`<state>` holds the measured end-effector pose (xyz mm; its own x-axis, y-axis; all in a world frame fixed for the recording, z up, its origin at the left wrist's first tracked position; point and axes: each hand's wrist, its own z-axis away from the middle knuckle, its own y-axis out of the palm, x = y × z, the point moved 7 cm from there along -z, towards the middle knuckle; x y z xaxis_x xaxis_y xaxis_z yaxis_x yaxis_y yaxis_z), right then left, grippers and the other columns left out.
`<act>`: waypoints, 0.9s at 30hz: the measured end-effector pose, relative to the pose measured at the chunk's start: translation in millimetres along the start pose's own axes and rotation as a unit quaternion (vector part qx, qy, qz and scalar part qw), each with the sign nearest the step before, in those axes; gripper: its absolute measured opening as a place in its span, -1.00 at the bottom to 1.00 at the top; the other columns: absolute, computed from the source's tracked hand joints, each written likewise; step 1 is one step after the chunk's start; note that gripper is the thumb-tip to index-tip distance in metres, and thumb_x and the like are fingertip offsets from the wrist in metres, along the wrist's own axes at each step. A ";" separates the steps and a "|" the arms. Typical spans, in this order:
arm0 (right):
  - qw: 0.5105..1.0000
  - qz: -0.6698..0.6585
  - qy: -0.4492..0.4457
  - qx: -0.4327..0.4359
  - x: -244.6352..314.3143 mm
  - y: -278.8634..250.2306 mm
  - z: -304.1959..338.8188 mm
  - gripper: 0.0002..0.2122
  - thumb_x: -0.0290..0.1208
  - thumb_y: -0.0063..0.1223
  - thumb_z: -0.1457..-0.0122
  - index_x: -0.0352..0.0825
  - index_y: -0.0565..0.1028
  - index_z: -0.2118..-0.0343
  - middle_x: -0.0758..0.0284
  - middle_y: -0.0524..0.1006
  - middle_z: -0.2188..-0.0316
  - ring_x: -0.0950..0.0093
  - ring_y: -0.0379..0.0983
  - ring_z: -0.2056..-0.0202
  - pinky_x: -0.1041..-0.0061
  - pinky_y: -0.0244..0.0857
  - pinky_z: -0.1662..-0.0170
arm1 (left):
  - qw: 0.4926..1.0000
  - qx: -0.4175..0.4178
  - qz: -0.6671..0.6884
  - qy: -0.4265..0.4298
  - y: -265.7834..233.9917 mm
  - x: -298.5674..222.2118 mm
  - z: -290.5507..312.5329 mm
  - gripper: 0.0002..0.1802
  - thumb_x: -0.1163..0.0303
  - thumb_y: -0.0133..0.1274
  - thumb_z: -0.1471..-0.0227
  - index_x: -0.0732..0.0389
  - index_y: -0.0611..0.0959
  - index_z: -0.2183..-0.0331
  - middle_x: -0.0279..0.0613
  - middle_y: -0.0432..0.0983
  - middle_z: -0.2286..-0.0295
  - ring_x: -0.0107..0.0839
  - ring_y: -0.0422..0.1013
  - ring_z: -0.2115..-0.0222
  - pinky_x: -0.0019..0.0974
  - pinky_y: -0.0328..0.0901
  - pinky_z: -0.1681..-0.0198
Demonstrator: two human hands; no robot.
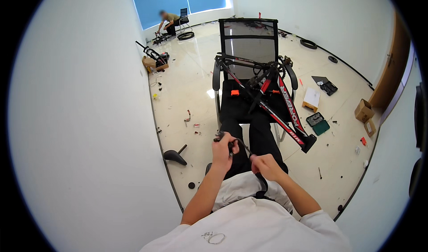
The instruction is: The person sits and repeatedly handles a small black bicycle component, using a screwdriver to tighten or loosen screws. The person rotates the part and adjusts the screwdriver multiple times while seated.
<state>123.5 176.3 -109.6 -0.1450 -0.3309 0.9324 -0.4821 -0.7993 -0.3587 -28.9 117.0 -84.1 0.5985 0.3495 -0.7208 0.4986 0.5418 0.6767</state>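
Note:
My left hand is closed around a small dark part, too hidden by the fingers to name, above my lap. From it a thin black cable runs to my right hand, whose fingers pinch it. Below that hand a black band hangs toward my waist; I cannot tell whether it is the same strand. In front of my knees a black, red and white bicycle frame lies across a black mesh office chair, its crank and chainring near the right armrest. An orange object sits on the seat.
A bicycle saddle lies on the floor at left. To the right are a green tool case, a white-topped box, cardboard boxes and scattered small parts. Far back, another person bends over bicycle parts beside a tyre.

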 end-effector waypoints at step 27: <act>0.990 0.022 -0.129 -0.053 6.8 -36.4 -28.5 -0.65 -0.22 -0.14 -0.22 -0.44 0.41 0.54 0.27 0.39 0.69 0.50 0.31 0.61 0.51 0.19 0.49 | 0.988 0.127 -0.038 -0.079 30.2 25.7 24.4 -0.87 0.60 -0.02 0.11 0.19 0.37 0.49 -0.26 0.31 0.70 -0.49 0.24 0.78 -0.45 0.07 0.72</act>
<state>115.5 217.4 -89.0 0.0503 -0.4920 0.8691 -0.5704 -0.7285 -0.3794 16.8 123.7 -78.6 0.6332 0.1811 -0.7525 0.6752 0.3459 0.6515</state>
